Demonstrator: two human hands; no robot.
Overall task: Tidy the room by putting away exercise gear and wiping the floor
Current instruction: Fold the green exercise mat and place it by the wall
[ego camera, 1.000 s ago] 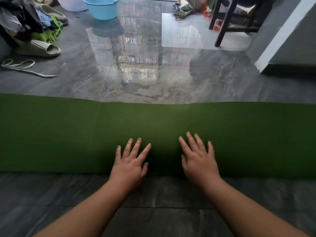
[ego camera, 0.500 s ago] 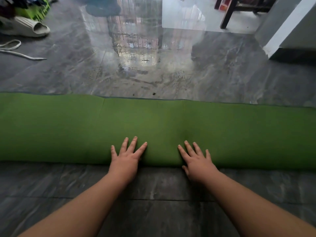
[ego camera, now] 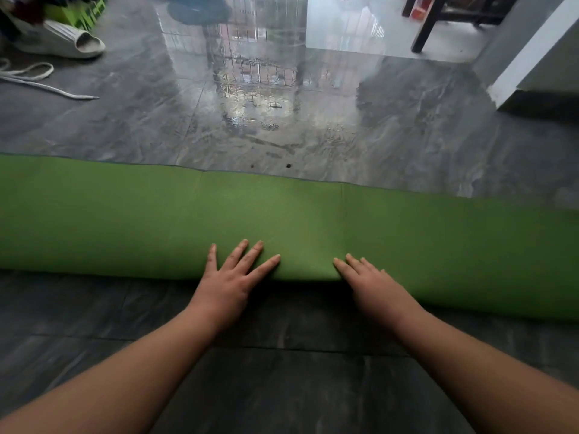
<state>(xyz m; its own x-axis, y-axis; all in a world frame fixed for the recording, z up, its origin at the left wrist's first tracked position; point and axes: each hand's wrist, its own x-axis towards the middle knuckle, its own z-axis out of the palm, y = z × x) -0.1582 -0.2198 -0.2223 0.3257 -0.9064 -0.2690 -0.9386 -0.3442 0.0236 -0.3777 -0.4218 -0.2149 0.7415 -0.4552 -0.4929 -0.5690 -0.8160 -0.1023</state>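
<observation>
Since the earlier frame, the mat (ego camera: 282, 220) had rolled further away from the person, and both hands had slid back to its near edge. The left hand (ego camera: 227, 285) lay flat on the roll with fingers (ego camera: 250, 261) spread, and the right hand (ego camera: 374, 285) lay flat with fingers pressed together, gripping nothing; this placement probably served to push evenly and keep the roll tight. The mat lay across the floor (ego camera: 282, 386), well apart from the slipper (ego camera: 62, 42) and cord (ego camera: 34, 78).
</observation>
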